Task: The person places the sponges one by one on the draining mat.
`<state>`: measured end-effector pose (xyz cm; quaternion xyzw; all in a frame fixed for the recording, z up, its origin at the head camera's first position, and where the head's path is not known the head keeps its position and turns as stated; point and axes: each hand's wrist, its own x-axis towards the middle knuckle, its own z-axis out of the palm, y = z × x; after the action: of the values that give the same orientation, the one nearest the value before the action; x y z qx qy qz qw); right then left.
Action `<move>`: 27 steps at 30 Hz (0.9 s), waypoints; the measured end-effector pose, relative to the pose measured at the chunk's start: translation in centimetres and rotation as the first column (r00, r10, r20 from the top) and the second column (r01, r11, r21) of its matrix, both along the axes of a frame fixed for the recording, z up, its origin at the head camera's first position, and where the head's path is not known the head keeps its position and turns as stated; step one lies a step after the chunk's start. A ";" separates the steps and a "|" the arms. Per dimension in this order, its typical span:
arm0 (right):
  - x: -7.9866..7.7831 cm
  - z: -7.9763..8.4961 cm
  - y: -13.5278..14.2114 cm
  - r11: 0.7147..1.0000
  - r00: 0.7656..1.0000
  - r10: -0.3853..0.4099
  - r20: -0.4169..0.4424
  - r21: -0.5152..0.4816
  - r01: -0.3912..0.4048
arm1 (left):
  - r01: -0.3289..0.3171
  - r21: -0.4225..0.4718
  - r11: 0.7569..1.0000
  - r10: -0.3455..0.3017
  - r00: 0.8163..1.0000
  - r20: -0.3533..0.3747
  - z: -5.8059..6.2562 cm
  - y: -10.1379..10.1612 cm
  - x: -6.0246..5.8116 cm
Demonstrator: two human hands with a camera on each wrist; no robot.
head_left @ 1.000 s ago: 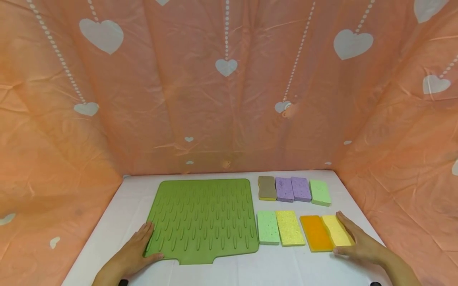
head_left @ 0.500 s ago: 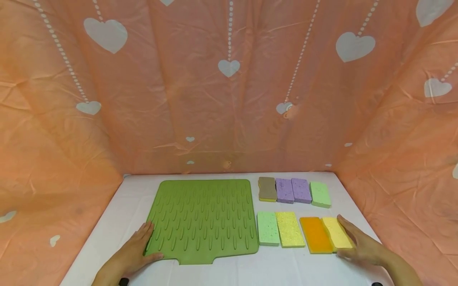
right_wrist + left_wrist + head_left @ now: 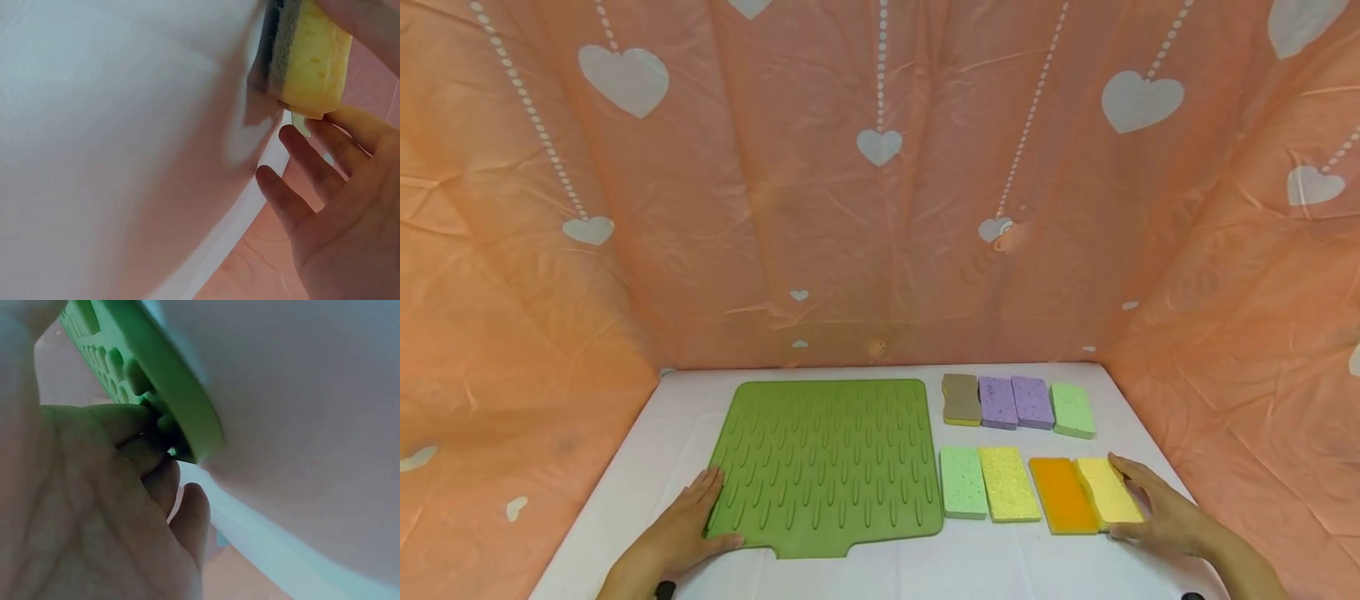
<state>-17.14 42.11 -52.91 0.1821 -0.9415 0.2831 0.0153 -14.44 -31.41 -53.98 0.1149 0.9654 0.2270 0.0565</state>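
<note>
- The green mat (image 3: 827,458) was held by the left hand (image 3: 683,523); its corner could be bent by squeezing.
- The yellow sponge (image 3: 1107,493) was pinched by the right hand (image 3: 1163,518); the orange sponge (image 3: 1062,497) could be bumped by a slip.

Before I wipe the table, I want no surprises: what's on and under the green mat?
On top, the green mat shows raised ridges; the left hand touches its left edge. The white table shows around it, but anything underneath is covered.
</note>
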 end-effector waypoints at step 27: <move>-0.1 1.0 0.0 0.998 0.991 -0.040 -0.126 -0.047 0.034 | -0.005 -0.031 1.000 0.005 1.000 -0.001 0.6 0.5 0.2</move>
<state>-17.28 42.12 -51.94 0.1818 -0.9353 0.2916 0.0843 -14.28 -30.86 -53.41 0.1119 0.9691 0.2122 0.0574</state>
